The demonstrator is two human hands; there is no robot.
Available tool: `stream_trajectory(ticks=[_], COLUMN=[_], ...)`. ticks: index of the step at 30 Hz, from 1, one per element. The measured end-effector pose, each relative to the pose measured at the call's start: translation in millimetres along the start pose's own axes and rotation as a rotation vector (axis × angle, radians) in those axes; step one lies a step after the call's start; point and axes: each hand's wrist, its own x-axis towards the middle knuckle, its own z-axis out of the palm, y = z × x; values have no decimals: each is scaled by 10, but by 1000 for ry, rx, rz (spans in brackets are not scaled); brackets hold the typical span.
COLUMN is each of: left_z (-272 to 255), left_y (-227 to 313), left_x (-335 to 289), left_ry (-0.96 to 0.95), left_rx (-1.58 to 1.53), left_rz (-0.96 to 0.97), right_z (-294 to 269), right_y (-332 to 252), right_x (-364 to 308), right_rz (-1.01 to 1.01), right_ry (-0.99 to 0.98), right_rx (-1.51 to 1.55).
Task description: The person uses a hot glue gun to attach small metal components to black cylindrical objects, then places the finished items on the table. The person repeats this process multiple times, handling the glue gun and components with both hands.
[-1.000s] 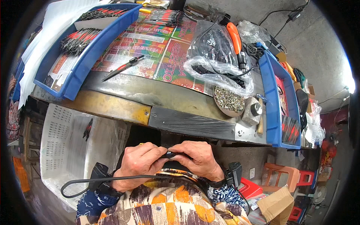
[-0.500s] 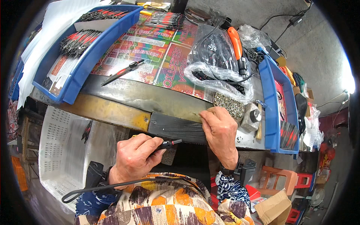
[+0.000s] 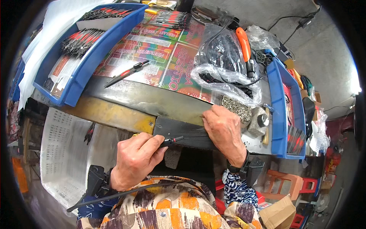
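Observation:
My left hand point(image 3: 139, 156) is closed round a black pen-shaped tool point(image 3: 166, 142) with a red ring and a thin metal tip pointing right. The tip lies over the black pad point(image 3: 183, 131) on the bench's front edge. My right hand point(image 3: 225, 129) is at the right end of that pad, fingers pressed together and pointing down; what they pinch, if anything, is hidden. Beyond it sits a round dish of small metal pieces point(image 3: 236, 108). A black-and-red pen-shaped piece point(image 3: 126, 74) lies alone on the bench further back.
A blue bin point(image 3: 72, 86) at the left holds many black-and-red pieces; another blue bin point(image 3: 280, 129) stands right. Behind the dish are a clear bag of black parts point(image 3: 221, 49) and an orange-handled tool point(image 3: 243, 44). A white crate point(image 3: 63, 149) sits below the bench, left.
My left hand has brought the tool slightly up and left, its tip now over the pad. My right fingers have turned downward; the small bit at their tips no longer shows.

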Motion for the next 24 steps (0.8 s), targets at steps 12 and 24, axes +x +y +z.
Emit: stream_trajectory(ticks=[12, 24], left_z=[-2, 13], left_y=[37, 109], left_x=[-45, -103], left_ry=[73, 109], left_rx=[130, 217], left_rz=[66, 134], right_z=[-196, -128], right_y=[-494, -928], right_x=[-189, -268], right_rz=[346, 536], right_ry=[16, 66], right_rx=[790, 1039])
